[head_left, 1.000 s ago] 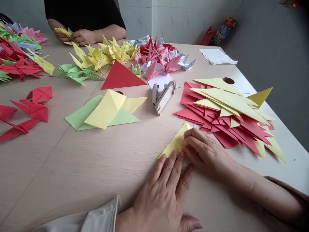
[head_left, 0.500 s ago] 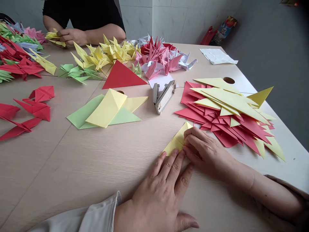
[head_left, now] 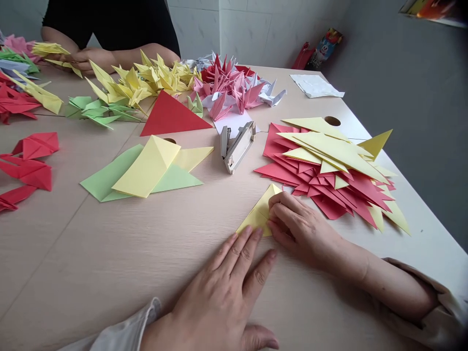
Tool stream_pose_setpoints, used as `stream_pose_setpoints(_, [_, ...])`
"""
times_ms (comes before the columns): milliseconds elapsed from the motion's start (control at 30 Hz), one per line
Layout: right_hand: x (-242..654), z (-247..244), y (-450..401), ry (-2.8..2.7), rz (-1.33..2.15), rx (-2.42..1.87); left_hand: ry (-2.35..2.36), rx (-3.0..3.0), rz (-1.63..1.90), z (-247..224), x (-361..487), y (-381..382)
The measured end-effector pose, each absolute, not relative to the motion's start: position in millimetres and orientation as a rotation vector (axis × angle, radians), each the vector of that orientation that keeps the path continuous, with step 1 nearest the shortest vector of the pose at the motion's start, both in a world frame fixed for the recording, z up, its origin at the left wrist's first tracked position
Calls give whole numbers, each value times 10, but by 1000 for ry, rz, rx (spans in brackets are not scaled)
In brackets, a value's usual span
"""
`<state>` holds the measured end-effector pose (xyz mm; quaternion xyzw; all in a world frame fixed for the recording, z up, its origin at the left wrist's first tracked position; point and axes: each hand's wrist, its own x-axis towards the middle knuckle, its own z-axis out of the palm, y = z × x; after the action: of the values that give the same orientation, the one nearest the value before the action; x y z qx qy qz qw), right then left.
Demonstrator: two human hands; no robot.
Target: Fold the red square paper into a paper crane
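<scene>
A small folded yellow paper lies on the wooden table in front of me. My left hand is spread flat, palm down, its fingertips on the paper's lower edge. At the paper's right side, my right hand has its fingers curled and pinched on the edge. Beyond, yellow and green sheets overlap at the left, and a pile of red and yellow folded papers is at the right.
A stapler lies on its side beyond the paper, beside a red triangle. Paper cranes crowd the far side. Red folded pieces lie left. Across the table, a person's hands hold yellow paper.
The whole view has shifted, so objects sit further left. My left fingers have slid slightly back toward the paper's lower left edge; my right hand keeps its pinch. The person's yellow paper has tilted and spread.
</scene>
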<state>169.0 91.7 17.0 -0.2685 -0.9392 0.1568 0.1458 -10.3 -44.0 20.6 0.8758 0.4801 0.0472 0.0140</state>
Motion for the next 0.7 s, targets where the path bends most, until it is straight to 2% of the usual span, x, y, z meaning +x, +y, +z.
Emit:
stream_pose_setpoints(267, [1702, 132, 927, -2715, 407, -763, 1710, 2890, 144, 200, -185, -702])
stream_pose_setpoints(700, [1700, 109, 905, -2684, 380, -741, 1583, 2795, 208, 135, 72, -480])
